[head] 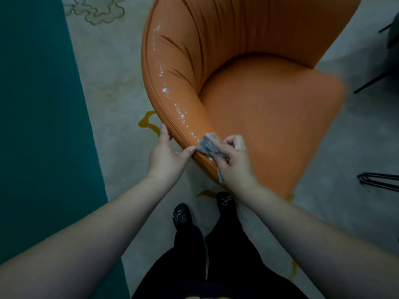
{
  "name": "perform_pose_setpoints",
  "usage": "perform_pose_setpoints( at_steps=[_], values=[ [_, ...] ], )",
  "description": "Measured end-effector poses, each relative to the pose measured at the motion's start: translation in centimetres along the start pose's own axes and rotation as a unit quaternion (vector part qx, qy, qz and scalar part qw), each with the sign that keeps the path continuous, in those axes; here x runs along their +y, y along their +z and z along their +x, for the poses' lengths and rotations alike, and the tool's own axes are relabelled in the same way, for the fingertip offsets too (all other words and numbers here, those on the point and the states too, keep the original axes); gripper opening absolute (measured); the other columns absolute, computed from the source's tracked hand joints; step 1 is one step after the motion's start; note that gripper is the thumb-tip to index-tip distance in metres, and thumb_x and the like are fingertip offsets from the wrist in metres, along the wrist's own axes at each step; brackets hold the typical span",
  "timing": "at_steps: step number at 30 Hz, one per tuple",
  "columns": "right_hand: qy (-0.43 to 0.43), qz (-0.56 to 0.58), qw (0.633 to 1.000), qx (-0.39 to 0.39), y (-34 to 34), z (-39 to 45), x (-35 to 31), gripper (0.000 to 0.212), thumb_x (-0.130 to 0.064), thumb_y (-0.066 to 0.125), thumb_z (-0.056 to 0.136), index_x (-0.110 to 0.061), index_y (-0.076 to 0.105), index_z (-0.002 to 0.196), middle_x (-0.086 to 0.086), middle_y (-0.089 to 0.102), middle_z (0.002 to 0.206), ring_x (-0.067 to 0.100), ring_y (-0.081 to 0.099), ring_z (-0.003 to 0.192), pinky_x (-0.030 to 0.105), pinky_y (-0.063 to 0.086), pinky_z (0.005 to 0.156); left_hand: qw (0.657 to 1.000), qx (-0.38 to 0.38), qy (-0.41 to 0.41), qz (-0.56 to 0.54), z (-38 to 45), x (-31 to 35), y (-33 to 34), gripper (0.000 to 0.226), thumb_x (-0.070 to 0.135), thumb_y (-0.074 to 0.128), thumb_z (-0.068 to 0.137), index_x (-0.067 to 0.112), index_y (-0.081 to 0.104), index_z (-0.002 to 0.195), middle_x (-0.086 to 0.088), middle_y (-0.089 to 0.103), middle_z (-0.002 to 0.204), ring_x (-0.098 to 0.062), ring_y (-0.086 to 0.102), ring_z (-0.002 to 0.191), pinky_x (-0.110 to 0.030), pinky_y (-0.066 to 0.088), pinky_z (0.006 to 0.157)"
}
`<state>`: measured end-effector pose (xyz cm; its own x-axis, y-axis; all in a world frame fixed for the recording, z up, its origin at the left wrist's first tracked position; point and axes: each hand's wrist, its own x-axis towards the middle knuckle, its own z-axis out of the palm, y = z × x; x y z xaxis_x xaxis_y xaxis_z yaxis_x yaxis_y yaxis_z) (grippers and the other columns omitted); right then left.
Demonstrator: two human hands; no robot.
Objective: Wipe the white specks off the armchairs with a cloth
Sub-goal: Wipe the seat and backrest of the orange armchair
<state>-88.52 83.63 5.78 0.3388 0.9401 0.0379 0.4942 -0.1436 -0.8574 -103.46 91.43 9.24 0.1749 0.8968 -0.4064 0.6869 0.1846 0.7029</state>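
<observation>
Now right hand (234,157) presses cloth (208,145) on armchair (259,100); left hand (167,154) grips its rim

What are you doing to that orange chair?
A person is cleaning the orange armchair. The right hand grips a grey cloth and presses it on the near end of the armrest. The left hand holds the outer edge of that armrest beside the cloth. A trail of white specks runs up the curved arm beyond the cloth, so most of the wiping is not yet done.
</observation>
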Motion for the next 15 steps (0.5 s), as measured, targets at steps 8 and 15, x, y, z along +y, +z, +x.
perform_pose_setpoints(
  at_steps=[8, 15],
  values=[
    [0.003, 0.006, 1.000, 0.019, -1.2, -3.3, 1.8, 0.060, 0.008, 0.063, 0.082, -0.031, 0.055, 0.126, 0.003, 0.038, 0.096, 0.001, 0.045, 0.087, 0.010, 0.038, 0.081, 0.999, -0.036, 0.001, -0.008, 1.7, -0.2, -1.2, 0.104, 0.034, 0.079, 0.075, 0.021, 0.011, 0.153, -0.006, 0.046, 0.144, -0.025, 0.054, 0.123, -0.043, 0.042, 0.105],
    [-0.044, -0.035, 0.998, -0.019, -0.8, -0.7, 1.2, 0.051, 0.000, 0.059, 0.085, -0.032, 0.057, 0.123, 0.007, 0.040, 0.097, 0.025, 0.045, 0.092, 0.028, 0.040, 0.085, 0.999, -0.035, 0.004, -0.020, 1.9, -0.5, -1.2, 0.106, 0.031, 0.081, 0.074, 0.020, 0.012, 0.153, -0.006, 0.049, 0.142, -0.018, 0.047, 0.129, -0.040, 0.041, 0.107]
  ],
)
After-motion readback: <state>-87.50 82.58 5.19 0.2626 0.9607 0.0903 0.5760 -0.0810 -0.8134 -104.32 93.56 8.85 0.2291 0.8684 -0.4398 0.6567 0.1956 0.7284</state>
